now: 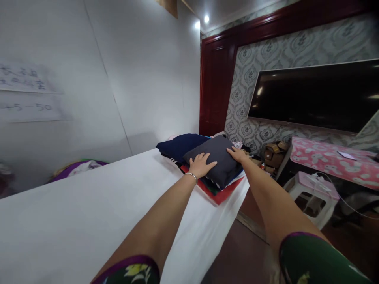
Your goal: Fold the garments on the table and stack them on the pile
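Note:
Both arms reach forward to a stack of folded clothes at the far end of the white table [97,197]. My left hand [201,165], with a bracelet at the wrist, lies with fingers spread on a dark grey folded garment [217,152] at the top. On the far right edge of that same garment rests my right hand [237,154], fingers apart. Beneath it are red folded clothes [222,196] and others with striped edges. Beside it on the left sits a navy folded garment [180,145]. What lies under the palms is hidden.
A white partition [148,79] stands along the table's left side. To the right are a pink-topped stool [318,185] with a power strip and cable, a pink patterned cloth [325,157], and cardboard boxes [274,156]. A large television [314,96] hangs on the wall.

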A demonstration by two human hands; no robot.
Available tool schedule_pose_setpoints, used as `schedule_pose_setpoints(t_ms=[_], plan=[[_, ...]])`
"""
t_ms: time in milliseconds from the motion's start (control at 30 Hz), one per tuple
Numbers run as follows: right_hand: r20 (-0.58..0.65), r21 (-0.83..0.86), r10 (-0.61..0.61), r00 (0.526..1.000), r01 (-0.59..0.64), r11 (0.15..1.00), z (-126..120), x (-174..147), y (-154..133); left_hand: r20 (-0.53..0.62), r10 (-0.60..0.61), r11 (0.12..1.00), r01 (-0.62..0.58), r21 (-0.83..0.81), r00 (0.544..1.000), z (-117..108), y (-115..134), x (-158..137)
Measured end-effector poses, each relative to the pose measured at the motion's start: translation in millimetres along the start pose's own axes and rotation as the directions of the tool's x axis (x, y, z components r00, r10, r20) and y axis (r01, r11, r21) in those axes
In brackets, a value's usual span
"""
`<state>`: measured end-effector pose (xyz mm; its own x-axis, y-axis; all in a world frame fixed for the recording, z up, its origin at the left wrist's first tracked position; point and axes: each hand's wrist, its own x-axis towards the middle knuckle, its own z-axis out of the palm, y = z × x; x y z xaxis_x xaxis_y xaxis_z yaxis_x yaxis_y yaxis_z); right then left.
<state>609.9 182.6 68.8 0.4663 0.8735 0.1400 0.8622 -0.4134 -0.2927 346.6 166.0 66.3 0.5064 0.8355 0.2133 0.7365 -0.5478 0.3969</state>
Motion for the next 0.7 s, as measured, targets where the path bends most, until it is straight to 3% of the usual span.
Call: schedule_pose_setpoints(t_ms=[133,300,433,600,700], plan=[[-0.005,0.022,0.034,0.999,-0.034,0.999,-19,-23,-10,-0.044,0.019,0.999,-0.017,0.033,0.999,-3,-20,-37],[-0.058,0.065,-0.185,0.981,0.189,0.98,-13,-71,-33,0.069,-0.043,0.995,0.037,0.089,0.997,3,-65,-119],[-0.181,0.066,-0.38,0.907,0.397,0.916,11,-114,-50,0.146,-0.16,0.985,0.149,0.082,0.976,5,-94,-183],[-0.321,0.065,-0.422,0.848,0.465,0.883,36,-134,-47,0.192,-0.224,0.973,0.231,-0.012,0.956,-8,-113,-261],[-0.404,-0.022,-0.528,0.747,0.569,0.822,44,-154,-43,0.175,-0.274,0.955,0.29,-0.069,0.946,-23,-128,-312]])
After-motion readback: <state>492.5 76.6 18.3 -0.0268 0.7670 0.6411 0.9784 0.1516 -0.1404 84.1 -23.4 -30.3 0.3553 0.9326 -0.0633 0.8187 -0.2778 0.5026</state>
